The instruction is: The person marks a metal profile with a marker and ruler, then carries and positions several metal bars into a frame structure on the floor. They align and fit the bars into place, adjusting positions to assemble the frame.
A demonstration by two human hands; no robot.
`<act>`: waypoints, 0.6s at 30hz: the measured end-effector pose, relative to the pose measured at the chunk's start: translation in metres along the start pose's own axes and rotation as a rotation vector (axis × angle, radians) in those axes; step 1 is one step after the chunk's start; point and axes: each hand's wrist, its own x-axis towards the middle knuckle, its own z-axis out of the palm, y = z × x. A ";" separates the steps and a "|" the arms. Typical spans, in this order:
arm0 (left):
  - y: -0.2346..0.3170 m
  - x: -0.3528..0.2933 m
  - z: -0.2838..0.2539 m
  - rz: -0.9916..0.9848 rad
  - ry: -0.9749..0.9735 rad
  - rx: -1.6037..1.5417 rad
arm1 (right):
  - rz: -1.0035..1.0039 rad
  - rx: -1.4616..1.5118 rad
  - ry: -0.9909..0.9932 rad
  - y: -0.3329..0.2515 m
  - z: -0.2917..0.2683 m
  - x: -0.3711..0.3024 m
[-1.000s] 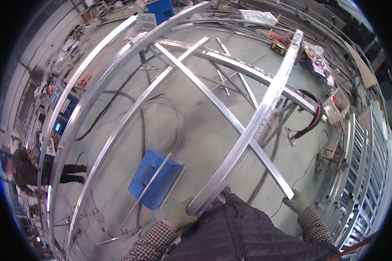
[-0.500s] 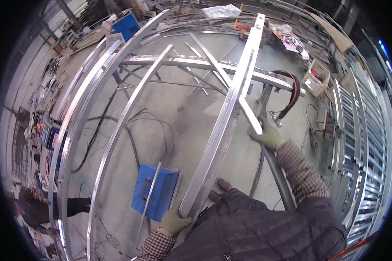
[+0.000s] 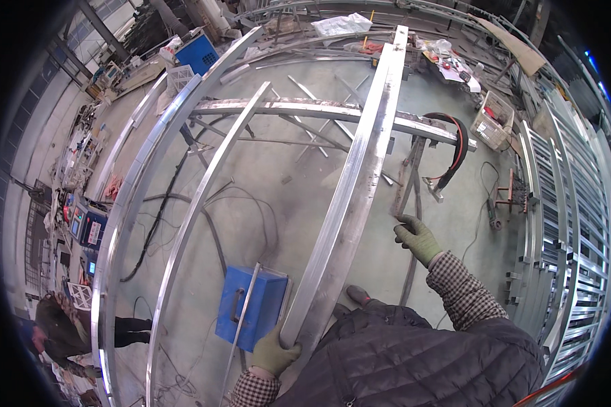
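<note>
My left hand (image 3: 275, 351), in a green glove, grips the near end of a long silvery metal tube (image 3: 341, 200). This tube slopes away from me beside a second, duller metal tube (image 3: 377, 159), and both lie across a raised crossbeam (image 3: 312, 107). My right hand (image 3: 419, 240), gloved alike, is to the right of the tubes with its fingers apart and bent, and I see nothing in it. Its fingertips are close to the lower end of a brownish metal leg (image 3: 406, 182) of the support.
Further tubes (image 3: 207, 183) span the left side. A blue box (image 3: 251, 305) with a handle stands on the floor among cables. Metal frames (image 3: 557, 230) are stacked at right. A crate (image 3: 493, 122) sits far right. Another person (image 3: 64, 332) bends at lower left.
My right hand has let go of a bright metal bar, which has dropped mostly out of sight behind the tubes. My left hand stays on the tube end.
</note>
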 end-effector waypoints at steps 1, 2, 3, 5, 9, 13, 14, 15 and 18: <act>-0.001 -0.002 0.001 0.027 0.022 0.036 | -0.006 0.026 0.001 0.001 0.003 0.004; -0.002 -0.004 0.003 0.037 0.040 0.063 | -0.011 0.000 -0.015 0.000 0.005 0.009; -0.003 -0.005 0.005 0.048 0.057 0.090 | -0.018 -0.027 -0.029 -0.002 0.007 0.014; -0.004 -0.004 0.013 0.061 0.037 0.077 | -0.025 -0.059 -0.050 -0.005 0.012 0.022; -0.009 0.005 0.035 0.079 -0.014 0.105 | -0.034 -0.077 -0.090 -0.005 0.025 0.038; -0.015 0.014 0.056 0.105 0.048 0.271 | -0.107 -0.073 -0.072 -0.002 0.037 0.049; -0.015 0.017 0.061 0.108 0.059 0.277 | -0.121 -0.072 -0.042 -0.003 0.039 0.051; -0.015 0.018 0.065 0.076 0.057 0.297 | -0.113 0.005 0.001 -0.004 0.042 0.051; -0.013 0.016 0.070 0.060 0.099 0.283 | -0.250 0.106 0.084 -0.014 0.051 0.051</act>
